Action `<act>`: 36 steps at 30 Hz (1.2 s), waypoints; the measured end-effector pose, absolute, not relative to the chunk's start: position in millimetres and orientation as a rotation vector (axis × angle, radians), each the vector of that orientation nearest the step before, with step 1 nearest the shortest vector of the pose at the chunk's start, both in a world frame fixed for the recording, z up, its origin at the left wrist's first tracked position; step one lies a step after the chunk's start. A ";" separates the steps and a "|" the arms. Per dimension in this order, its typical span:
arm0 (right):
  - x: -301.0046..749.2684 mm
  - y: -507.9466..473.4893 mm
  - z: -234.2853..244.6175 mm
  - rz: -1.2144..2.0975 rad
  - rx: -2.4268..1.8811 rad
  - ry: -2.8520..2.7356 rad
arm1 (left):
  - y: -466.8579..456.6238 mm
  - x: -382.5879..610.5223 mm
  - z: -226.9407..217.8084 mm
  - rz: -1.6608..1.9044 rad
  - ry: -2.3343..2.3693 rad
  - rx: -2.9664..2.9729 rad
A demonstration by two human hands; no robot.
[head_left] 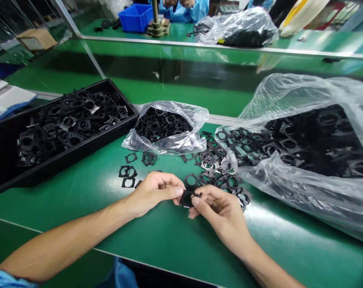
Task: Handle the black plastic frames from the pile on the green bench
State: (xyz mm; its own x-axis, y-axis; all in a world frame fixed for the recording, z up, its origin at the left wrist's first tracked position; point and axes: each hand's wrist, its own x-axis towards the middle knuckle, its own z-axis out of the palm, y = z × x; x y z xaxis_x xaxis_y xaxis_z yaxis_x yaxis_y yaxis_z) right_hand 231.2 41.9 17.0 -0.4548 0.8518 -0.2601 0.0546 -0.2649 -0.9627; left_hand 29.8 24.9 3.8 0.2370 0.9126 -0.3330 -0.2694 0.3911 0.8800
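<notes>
Both hands meet over the green table (169, 236) and pinch one small black plastic frame part (186, 198) between them. My left hand (154, 191) grips its left side with thumb and fingers closed. My right hand (217, 208) holds its right side, fingers curled. Just beyond the hands lies a loose heap of the same black frame parts (217, 168). A few single parts (127, 173) lie to the left of the hands.
A black tray (7, 140) full of parts sits at the left. A small clear bag of parts (166, 128) lies in the middle, a large clear bag (313, 140) at the right. Beyond a metal rail (229, 48), a blue bin (135, 18), another bag and a person's blue sleeves.
</notes>
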 end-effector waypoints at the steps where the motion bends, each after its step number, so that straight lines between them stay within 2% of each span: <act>1: 231.2 42.3 16.9 1.773 -1.145 -1.397 | 24.1 29.9 3.9 0.954 1.026 0.825; 9: 233.2 40.3 18.1 1.650 -1.161 -1.523 | 19.3 32.7 7.1 1.019 1.136 0.971; 16: 237.4 39.4 12.3 1.039 -1.028 -1.868 | 20.9 27.6 8.5 1.031 1.027 1.111; 19: 239.2 39.6 8.8 0.891 -0.928 -1.912 | 17.8 27.1 9.1 1.063 1.012 1.258; 27: 241.2 37.2 8.5 0.748 -0.891 -1.973 | 12.7 29.4 13.8 1.188 1.084 1.726; 36: 243.9 36.5 10.1 0.514 -0.792 -2.062 | 15.9 25.7 13.0 1.150 1.012 1.739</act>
State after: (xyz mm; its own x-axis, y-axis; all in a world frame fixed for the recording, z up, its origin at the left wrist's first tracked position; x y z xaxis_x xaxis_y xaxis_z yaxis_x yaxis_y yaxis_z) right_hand 243.9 36.5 10.1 -0.4415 0.6952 0.5672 0.3479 0.7154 -0.6060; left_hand 25.7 15.9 13.0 0.2661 0.9145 0.3048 0.1862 -0.3590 0.9146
